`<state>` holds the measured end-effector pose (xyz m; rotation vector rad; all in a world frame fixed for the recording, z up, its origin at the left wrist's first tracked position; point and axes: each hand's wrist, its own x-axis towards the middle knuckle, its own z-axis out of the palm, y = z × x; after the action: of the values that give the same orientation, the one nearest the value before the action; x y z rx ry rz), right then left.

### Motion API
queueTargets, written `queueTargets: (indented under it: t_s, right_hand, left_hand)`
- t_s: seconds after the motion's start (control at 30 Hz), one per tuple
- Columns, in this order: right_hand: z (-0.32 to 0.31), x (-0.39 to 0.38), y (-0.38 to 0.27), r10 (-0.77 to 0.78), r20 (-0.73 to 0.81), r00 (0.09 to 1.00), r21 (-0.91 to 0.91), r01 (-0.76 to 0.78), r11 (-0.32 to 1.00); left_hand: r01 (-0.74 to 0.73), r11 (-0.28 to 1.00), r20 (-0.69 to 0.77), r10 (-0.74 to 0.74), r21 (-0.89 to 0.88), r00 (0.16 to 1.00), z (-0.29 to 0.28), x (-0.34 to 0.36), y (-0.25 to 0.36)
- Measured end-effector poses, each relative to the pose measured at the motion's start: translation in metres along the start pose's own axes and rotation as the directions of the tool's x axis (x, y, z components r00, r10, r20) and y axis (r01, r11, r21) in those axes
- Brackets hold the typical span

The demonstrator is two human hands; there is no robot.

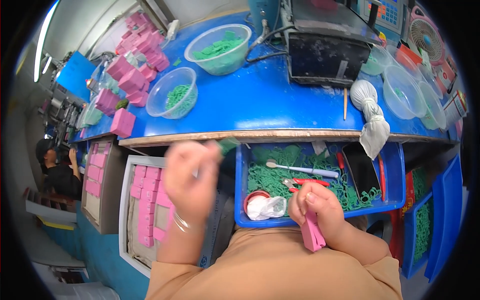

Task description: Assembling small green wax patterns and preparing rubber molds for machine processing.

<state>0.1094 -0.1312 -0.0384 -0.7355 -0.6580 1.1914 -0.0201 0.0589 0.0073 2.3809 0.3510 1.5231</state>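
Observation:
My right hand [320, 202] is closed round a pink block [313, 234] with a slit at its lower end, held in front of my body. My left hand [192, 172] is raised left of the blue tray [320, 220] and smeared by motion. A blurred green piece [228, 145] shows by its fingertips; whether it is gripped I cannot tell. In the tray lie green openwork pieces [265, 177], a white-handled toothbrush [305, 170], red-handled pliers [300, 183], a dark phone [361, 170] and a red tub [254, 197] with a white bundle [270, 208].
On the blue table [230, 105] stand bowls of green pieces [220, 50], stacked pink blocks [132, 82], a black machine [325, 55] and a tied white cloth bag [370, 110]. A box of pink blocks [145, 210] sits left. Another person [57, 170] is at far left.

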Motion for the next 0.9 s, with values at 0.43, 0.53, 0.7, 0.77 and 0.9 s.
queueTargets:
  t_s: [0.43,0.53,0.7,0.77,0.9]
  right_hand:
    - [-0.018,0.017,0.01,0.096,-0.089,0.991,0.457,-0.045,0.888]
    - [-0.01,0.023,0.009,0.3,-0.312,0.901,0.686,-0.004,0.727]
    - [0.002,0.018,0.017,0.211,-0.306,0.928,0.575,0.004,0.818]
    - [0.006,0.017,0.018,0.033,-0.257,0.966,0.372,0.067,0.926]
    - [-0.005,0.012,-0.008,-0.205,0.203,0.957,-0.556,0.285,0.781]
  left_hand:
    - [-0.013,0.999,0.354,0.027,-0.042,0.935,-0.003,0.016,-0.004]
    - [0.031,0.945,0.632,0.193,-0.325,0.751,0.012,-0.014,0.047]
    - [0.053,0.949,0.476,0.108,-0.312,0.873,0.022,-0.038,0.054]
    - [0.108,0.933,0.417,0.048,-0.342,0.908,0.021,-0.029,0.051]
    - [0.306,0.801,0.566,0.05,-0.515,0.823,0.015,-0.023,0.039]
